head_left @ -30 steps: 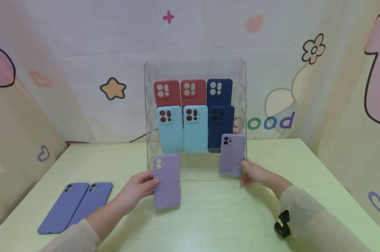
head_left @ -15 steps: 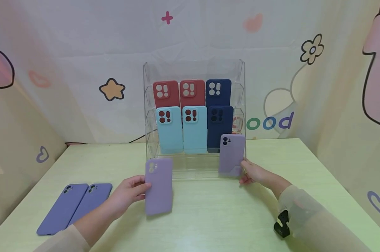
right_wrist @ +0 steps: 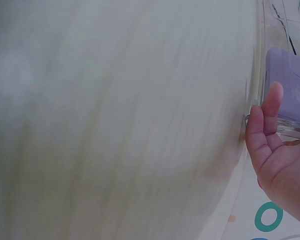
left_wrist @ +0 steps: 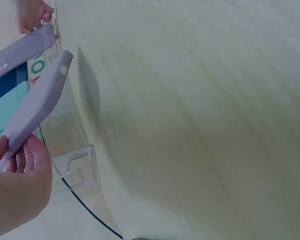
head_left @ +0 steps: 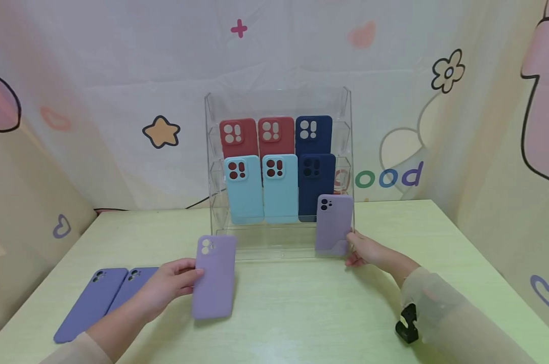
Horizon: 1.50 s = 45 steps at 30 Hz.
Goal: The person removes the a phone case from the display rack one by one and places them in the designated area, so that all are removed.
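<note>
My left hand point(head_left: 169, 283) pinches a light purple phone case point(head_left: 214, 278) by its left edge. The case is upright, slightly tilted, in front of the clear acrylic display stand point(head_left: 279, 241); its side shows openings in the left wrist view. At the stand's lower right corner, my right hand point(head_left: 367, 248) grips the edge, the thumb up by the front and other fingers low. Right beside those fingers, a second light purple phone case point(head_left: 334, 222) stands in the bottom tier. The right wrist view shows its lower part behind the clear front.
Higher tiers hold red cases point(head_left: 239, 136), light blue cases point(head_left: 244, 194) and dark blue cases point(head_left: 317, 189). Two darker purple cases point(head_left: 89, 306) lie flat on the table point(head_left: 283, 313) at left, partly behind my left forearm. A black clip point(head_left: 407, 323) is by my right sleeve.
My left hand has drawn its light purple case left and toward me, away from the stand. The right hand keeps its place at the stand's corner.
</note>
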Available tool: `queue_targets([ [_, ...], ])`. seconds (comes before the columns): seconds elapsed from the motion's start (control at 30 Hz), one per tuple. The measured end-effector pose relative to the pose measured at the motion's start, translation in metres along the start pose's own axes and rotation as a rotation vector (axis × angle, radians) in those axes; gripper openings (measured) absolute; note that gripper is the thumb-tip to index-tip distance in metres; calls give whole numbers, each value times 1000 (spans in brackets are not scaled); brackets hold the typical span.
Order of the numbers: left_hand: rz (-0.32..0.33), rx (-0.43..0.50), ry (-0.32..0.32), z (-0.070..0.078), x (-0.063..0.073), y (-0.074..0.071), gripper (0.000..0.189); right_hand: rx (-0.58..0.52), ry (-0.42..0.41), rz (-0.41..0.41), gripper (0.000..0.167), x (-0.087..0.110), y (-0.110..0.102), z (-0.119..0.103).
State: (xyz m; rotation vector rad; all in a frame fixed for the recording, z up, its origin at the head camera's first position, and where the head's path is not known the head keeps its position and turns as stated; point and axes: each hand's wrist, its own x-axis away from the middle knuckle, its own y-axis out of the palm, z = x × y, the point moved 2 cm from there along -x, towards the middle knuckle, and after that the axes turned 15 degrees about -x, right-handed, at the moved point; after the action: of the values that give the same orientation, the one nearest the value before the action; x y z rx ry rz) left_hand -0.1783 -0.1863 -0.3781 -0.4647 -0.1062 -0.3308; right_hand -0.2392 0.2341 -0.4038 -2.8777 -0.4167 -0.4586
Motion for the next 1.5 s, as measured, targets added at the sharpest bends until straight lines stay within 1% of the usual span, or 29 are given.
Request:
queue_targets([
  [0.2,22,-42,-43,-9,2,-9,49,6,1,-1,63,1,0,-1],
  [0.33,26,-65,-68,-11,4,-13,49,10,4,3,63,1,-1,0],
  [0.53,28,-94,-86,-13,6,-17,50,1,0,-1,63,1,-1,1],
  [0.7,42,-129,-103,-17,5,-18,48,8,10,3,62,2,-1,1],
  [0.83,62,-192,-99,-19,3,-20,44,18,8,-2,62,2,-2,0],
  [1.03,80,-297,-95,-20,2,-25,44,5,-4,-4,62,1,-1,0],
  [1.33,50,-404,-136,-22,7,-33,43,9,-3,-12,63,3,0,-1],
  [1.4,46,-425,-135,-22,8,-35,43,17,2,-12,63,3,-1,-1],
  [1.5,42,-429,-127,-23,11,-38,41,21,6,-8,63,3,-1,-2],
])
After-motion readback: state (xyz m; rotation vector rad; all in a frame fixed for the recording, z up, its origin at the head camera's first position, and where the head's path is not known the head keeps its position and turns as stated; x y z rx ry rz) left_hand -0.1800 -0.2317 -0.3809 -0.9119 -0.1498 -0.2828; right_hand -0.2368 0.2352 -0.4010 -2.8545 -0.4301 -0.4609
